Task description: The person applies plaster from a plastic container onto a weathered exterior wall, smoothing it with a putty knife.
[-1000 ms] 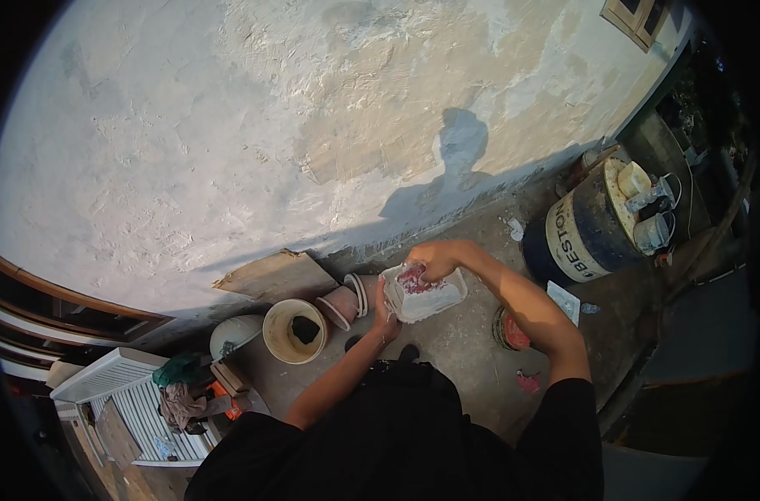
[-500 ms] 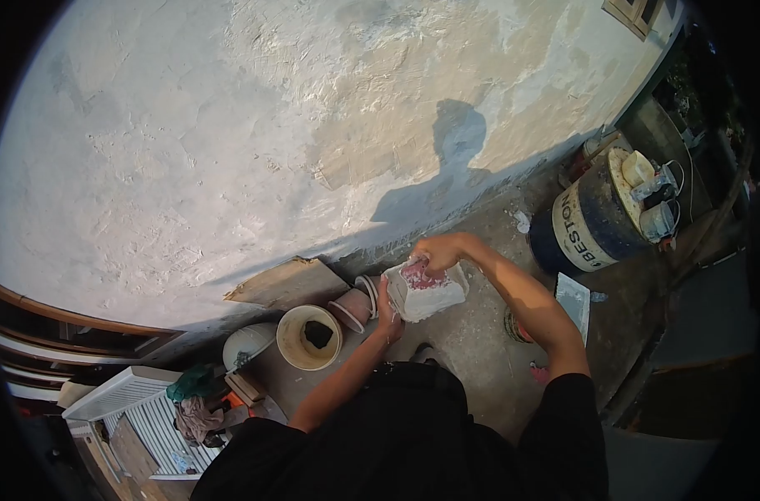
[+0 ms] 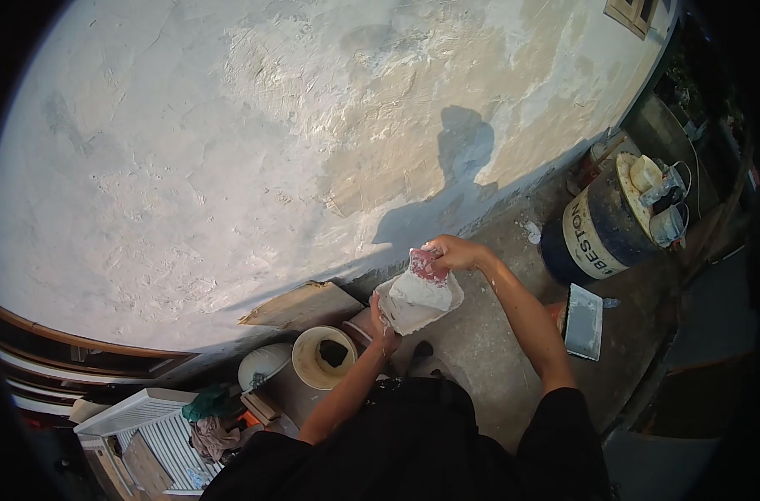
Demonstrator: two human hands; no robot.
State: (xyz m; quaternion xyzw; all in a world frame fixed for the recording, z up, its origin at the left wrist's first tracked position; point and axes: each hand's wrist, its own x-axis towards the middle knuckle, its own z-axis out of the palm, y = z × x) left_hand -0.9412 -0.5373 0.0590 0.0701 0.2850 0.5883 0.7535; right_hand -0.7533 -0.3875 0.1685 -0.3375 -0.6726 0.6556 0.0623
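My left hand (image 3: 383,327) grips the left side of a shallow, paste-smeared white tray (image 3: 448,309), held out in front of my waist. Closed around a reddish-pink scraper (image 3: 426,265) is my right hand (image 3: 457,252), at the tray's upper edge. The scraper's red part is spotted with white. Thick white paste (image 3: 420,292) lies just below it, over the tray, and covers the scraper's lower edge. My right fingertips are partly hidden behind the scraper.
A patchy, rough plastered wall (image 3: 230,167) rises ahead, with my shadow on it. At its foot lean a board (image 3: 305,306) and a cream bucket (image 3: 305,355). On the right stand a dark drum (image 3: 601,230) and a rectangular tray (image 3: 584,321). A white slatted piece (image 3: 159,434) lies lower left.
My right hand has lifted the scraper up and to the right, from inside the tray to its upper edge. The tray has tilted slightly. The whole view has shifted a little.
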